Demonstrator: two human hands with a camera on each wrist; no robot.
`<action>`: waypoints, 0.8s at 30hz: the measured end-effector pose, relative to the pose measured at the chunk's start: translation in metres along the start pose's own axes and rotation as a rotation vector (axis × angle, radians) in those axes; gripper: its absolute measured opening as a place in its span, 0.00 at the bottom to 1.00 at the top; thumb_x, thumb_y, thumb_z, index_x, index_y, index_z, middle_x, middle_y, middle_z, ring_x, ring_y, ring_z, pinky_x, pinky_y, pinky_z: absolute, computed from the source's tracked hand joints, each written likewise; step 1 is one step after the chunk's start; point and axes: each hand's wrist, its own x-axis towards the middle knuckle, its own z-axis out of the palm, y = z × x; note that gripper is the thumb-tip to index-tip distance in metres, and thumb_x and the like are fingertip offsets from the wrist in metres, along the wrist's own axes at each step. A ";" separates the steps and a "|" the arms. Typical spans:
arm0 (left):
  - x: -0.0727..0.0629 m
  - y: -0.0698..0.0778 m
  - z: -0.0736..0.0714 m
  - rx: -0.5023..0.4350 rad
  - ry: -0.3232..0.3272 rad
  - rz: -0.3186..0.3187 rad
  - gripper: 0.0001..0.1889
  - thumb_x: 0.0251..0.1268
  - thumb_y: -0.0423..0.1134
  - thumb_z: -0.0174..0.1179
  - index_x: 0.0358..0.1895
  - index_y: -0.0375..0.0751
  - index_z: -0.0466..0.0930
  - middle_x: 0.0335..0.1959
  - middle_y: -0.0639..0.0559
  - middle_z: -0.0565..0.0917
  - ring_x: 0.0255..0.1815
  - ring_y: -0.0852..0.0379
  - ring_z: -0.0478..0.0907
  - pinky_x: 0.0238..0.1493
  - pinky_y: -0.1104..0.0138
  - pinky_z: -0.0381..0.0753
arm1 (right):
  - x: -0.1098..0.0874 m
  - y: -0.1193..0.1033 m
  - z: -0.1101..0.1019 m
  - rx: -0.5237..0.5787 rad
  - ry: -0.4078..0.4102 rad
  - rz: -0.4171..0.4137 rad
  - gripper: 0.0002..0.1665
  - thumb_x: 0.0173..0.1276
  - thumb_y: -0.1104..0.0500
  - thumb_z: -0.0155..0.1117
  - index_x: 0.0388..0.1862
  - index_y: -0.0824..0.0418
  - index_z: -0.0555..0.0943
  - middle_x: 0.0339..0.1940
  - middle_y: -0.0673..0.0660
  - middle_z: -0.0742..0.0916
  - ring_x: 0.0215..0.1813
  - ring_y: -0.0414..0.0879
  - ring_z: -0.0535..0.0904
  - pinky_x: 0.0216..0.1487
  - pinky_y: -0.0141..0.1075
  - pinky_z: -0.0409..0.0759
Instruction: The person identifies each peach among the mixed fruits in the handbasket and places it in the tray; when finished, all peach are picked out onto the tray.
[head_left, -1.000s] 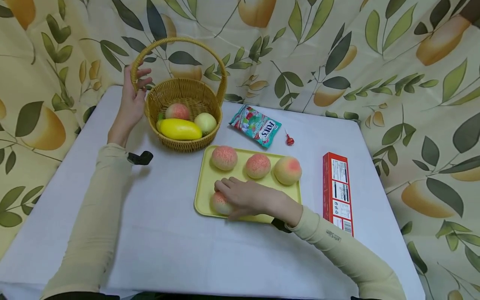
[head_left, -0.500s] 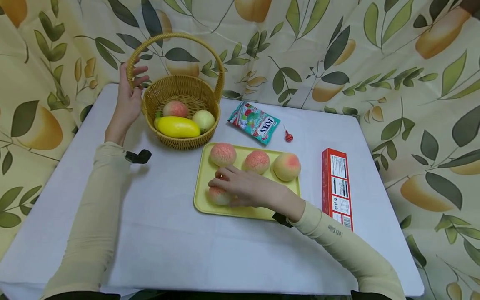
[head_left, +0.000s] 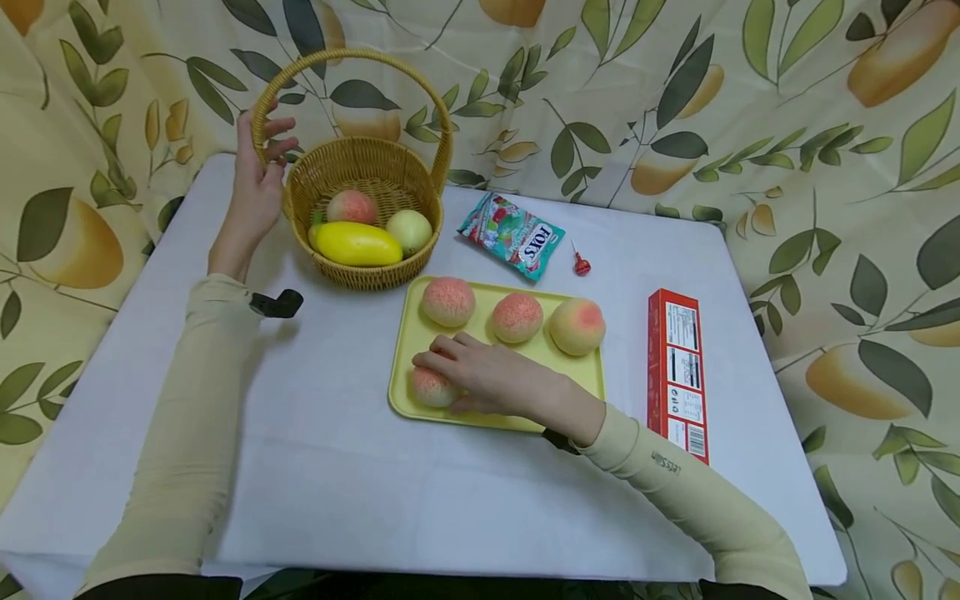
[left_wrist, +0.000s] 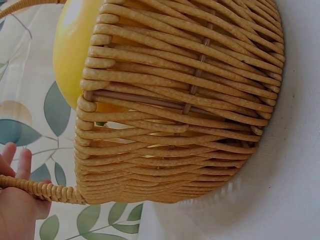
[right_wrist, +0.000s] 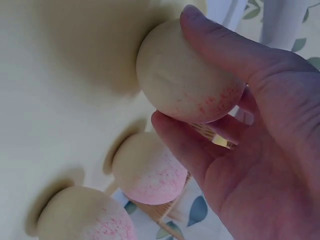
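Note:
A wicker basket (head_left: 367, 271) stands at the back left of the table, its tall handle arching overhead. My left hand (head_left: 255, 183) grips the left side of the handle, fingers showing behind it. In the left wrist view, that hand (left_wrist: 20, 207) appears at the lower left beside the woven wall. Over the yellow tray (head_left: 401, 400), my right hand (head_left: 491, 375) holds a pink-speckled peach (head_left: 432, 387) at the front left. The right wrist view shows this peach (right_wrist: 187, 75) between thumb and fingers. Several other peaches, such as one at the tray's back left (head_left: 448, 302), lie on it.
In the basket lie a yellow elongated fruit (head_left: 358, 244), a pink peach (head_left: 352, 207) and a pale green round fruit (head_left: 409, 232). Behind the tray are a teal FOX'S packet (head_left: 512, 236) and a red lollipop (head_left: 581, 264). A red box (head_left: 678, 375) lies on the right.
My right hand has shifted slightly left and its fingers have settled around the peach, which has moved a little left. My left hand stays at the basket handle. The head view has shifted slightly.

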 end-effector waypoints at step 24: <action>-0.009 0.004 -0.002 0.040 -0.012 0.016 0.34 0.77 0.22 0.34 0.77 0.60 0.53 0.74 0.51 0.67 0.69 0.58 0.70 0.68 0.68 0.64 | 0.045 0.038 -0.081 0.073 0.046 0.057 0.38 0.78 0.42 0.57 0.80 0.51 0.62 0.76 0.56 0.70 0.74 0.50 0.69 0.75 0.44 0.69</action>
